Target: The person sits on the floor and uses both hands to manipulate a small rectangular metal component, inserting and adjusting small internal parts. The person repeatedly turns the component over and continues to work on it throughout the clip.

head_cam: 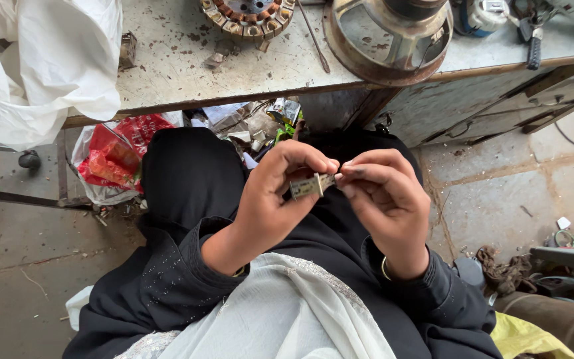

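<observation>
Above the lap, in front of the bench:

Bench [187, 66]: worn metal top, spotted and scratched, running across the upper frame, well apart from both hands.
Sheet [48, 60]: white plastic, draped over the bench's left end.
Housing [388, 41]: round metal motor shell, standing on the bench at right.
Stator [248, 16]: ring of copper windings on the bench, left of the housing; partly cut off by the frame edge.
Bag [117, 159]: red and white plastic bag on the floor under the bench; contents cannot be told.
Left hand [280, 199]: raised, closed, thumb and fingers pinching the left end of the strip.
Right hand [383, 196]: raised, closed, fingertips gripping the right end of the strip.
Strip [312, 185]: small pale flat piece, held between the two hands over the lap.
Axis: strip's long axis runs left to right, slightly tilted, spanning the gap between the fingertips.
Nearer hand: neither; each hand holds one end.
</observation>
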